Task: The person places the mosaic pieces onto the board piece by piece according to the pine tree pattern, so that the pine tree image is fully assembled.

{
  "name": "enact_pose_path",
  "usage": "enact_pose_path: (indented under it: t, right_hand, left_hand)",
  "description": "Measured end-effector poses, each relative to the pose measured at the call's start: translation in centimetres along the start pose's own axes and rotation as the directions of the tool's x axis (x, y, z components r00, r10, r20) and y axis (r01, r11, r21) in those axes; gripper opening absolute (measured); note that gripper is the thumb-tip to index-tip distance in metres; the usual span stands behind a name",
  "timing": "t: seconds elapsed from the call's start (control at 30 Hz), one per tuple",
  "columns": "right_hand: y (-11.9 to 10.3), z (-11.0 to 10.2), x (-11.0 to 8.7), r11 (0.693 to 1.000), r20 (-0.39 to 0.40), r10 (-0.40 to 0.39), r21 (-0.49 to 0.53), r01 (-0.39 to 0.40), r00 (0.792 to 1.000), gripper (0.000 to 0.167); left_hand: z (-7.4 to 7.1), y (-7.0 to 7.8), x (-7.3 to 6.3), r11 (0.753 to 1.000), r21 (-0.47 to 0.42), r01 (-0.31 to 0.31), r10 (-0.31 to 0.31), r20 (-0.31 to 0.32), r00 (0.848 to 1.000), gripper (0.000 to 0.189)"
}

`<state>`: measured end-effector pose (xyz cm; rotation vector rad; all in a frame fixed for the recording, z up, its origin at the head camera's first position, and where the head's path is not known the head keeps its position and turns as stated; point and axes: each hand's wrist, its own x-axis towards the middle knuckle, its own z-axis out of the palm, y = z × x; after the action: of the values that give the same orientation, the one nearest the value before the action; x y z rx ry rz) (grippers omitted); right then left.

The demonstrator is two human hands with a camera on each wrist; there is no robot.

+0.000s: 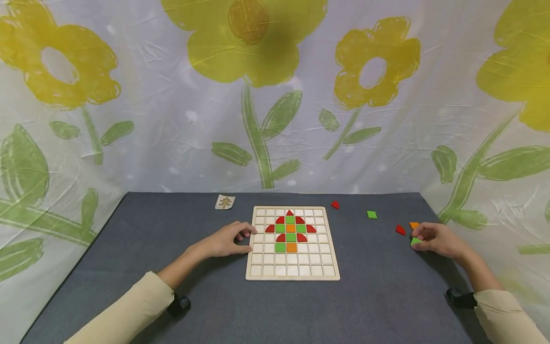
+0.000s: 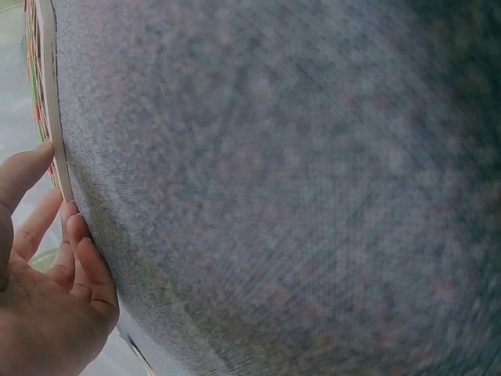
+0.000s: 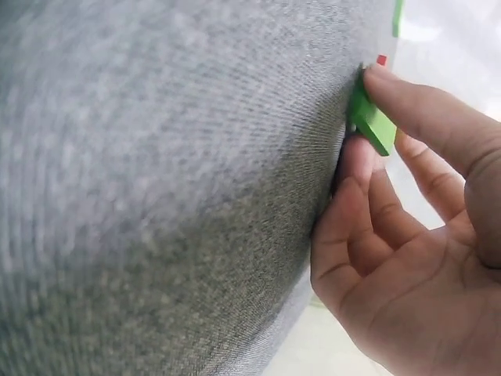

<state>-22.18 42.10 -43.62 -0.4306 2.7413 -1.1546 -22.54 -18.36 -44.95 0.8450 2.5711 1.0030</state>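
Observation:
A pale wooden grid board (image 1: 309, 271) lies at the middle of the table. Set in its squares is a tree-like figure of green and orange squares, curved red pieces and a red triangle (image 1: 290, 213) on top. The left hand (image 1: 225, 241) touches the board's left side with thumb and forefinger spread apart; in the left wrist view the fingertips sit right at the board's edge (image 2: 52, 94). Off to the right, the right hand (image 1: 444, 241) pinches a green tile (image 3: 378, 129) between thumb and fingers, low over the table and tilted in the right wrist view.
Near the right hand lie an orange piece (image 1: 414, 225), partly covered, and a red piece (image 1: 400, 230). A green square (image 1: 372, 215) and another red piece (image 1: 335, 205) lie right of the board. A small patterned card (image 1: 225, 201) is at the back left. Flowered cloth (image 1: 172, 143) surrounds the table.

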Motion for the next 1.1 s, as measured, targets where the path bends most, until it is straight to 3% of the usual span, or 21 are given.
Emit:
enact_pose_path:
  t: [0.57, 1.1]
  right_hand:
    - [-2.0, -0.1, 0.1, 0.997, 0.01, 0.02, 0.069, -0.02, 1.0, 0.03]
    - [-5.9, 3.8, 0.7, 0.964, 0.018, -0.204, 0.177, 0.197, 0.979, 0.023]
  left_hand:
    - [0.0, 0.0, 0.0, 1.0, -0.003, 0.006, -0.006, 0.003, 1.0, 0.041]
    - [0.0, -0.1, 0.0, 1.0, -0.01, -0.007, 0.007, 0.003, 1.0, 0.043]
